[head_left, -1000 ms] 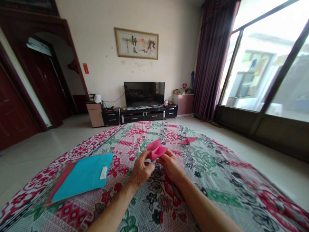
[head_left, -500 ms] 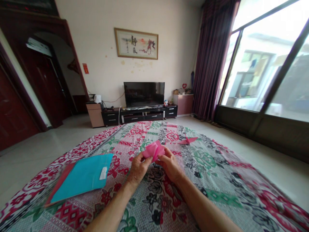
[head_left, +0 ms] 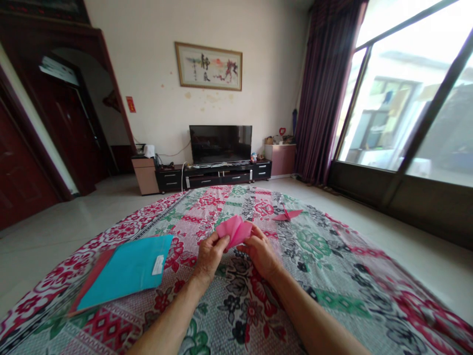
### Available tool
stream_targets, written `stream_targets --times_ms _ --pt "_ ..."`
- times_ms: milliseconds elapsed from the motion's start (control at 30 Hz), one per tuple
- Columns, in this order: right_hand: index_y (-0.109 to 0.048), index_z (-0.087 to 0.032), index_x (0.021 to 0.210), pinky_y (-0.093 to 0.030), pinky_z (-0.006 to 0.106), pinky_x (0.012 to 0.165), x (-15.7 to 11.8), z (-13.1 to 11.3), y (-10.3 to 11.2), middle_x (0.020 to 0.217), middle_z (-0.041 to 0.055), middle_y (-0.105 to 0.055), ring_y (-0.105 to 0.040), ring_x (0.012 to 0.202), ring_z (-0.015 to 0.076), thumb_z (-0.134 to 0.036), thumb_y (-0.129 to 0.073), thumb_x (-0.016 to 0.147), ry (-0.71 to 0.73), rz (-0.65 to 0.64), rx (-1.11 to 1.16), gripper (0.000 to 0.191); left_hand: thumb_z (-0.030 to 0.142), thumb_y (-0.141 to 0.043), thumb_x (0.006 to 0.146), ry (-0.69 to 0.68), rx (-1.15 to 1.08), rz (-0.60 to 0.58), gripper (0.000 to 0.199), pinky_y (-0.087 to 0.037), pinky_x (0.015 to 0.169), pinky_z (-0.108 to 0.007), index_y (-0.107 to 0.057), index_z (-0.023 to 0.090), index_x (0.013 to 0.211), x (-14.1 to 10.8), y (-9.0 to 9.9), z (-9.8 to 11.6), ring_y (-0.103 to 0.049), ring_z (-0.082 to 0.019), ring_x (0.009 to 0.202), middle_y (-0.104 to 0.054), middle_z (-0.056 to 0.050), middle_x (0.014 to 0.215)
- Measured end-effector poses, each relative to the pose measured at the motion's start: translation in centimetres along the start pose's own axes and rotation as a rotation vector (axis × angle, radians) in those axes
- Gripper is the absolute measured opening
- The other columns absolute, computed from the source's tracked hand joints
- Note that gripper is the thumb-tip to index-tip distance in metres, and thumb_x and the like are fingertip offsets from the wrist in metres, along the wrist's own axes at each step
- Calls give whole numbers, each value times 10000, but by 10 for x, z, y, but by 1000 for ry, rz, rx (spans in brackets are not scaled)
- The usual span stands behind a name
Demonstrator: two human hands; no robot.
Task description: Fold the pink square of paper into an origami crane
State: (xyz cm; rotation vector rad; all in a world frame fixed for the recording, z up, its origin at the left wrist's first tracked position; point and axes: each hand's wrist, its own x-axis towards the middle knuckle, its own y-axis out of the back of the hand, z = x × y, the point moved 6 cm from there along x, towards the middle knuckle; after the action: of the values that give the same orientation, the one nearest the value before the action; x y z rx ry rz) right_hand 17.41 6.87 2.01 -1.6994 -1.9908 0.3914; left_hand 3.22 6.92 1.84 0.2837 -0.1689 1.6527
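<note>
A pink sheet of folding paper (head_left: 233, 230), creased into several pleats that fan upward, is held between my two hands above the patterned cloth. My left hand (head_left: 212, 254) pinches its left side, thumb on the near face. On the right side, my right hand (head_left: 260, 250) grips the paper with thumb and fingers; some fingertips are hidden behind it. Farther off to the right, a folded pink paper bird (head_left: 287, 215) with spread wings rests on the cloth.
A floral cloth (head_left: 314, 266) covers the broad surface before me. At left lies a blue packet (head_left: 127, 268) with a white label, over a reddish sheet (head_left: 88, 283). Beyond the cloth's edge stand a television (head_left: 220, 144) and a low black cabinet (head_left: 207, 181).
The pink paper has opened out in my hands, its folds now showing as a fan of pleats. My left thumb has shifted slightly up and left along it.
</note>
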Motion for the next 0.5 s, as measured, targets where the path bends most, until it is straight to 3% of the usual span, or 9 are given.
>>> stream_targets --times_ms 167,333,500 --pt "-500 -258 1181 -478 266 631 0 3 3 889 4 -623 -566 741 148 -206 -627 661 -6 44 -67 538 349 -588 731 -46 69 -37 210 -385 551 -210 -633 144 727 -1 -2 6 -480 -108 567 -560 24 591" --pt "-551 -246 1122 -465 257 626 4 3 5 868 0 -634 -562 713 149 -167 -574 658 50 45 -61 471 291 -617 716 -156 84 -126 222 -457 674 -226 -668 165 892 -7 -10 19 -577 -153 797 -642 -35 871" --pt "-587 -230 1062 -461 256 624 5 2 2 858 5 -648 -563 700 155 -125 -513 633 96 -11 -63 447 315 -661 689 -185 161 -176 245 -482 678 -223 -677 169 884 -11 -14 21 -575 -183 913 -608 -64 995"
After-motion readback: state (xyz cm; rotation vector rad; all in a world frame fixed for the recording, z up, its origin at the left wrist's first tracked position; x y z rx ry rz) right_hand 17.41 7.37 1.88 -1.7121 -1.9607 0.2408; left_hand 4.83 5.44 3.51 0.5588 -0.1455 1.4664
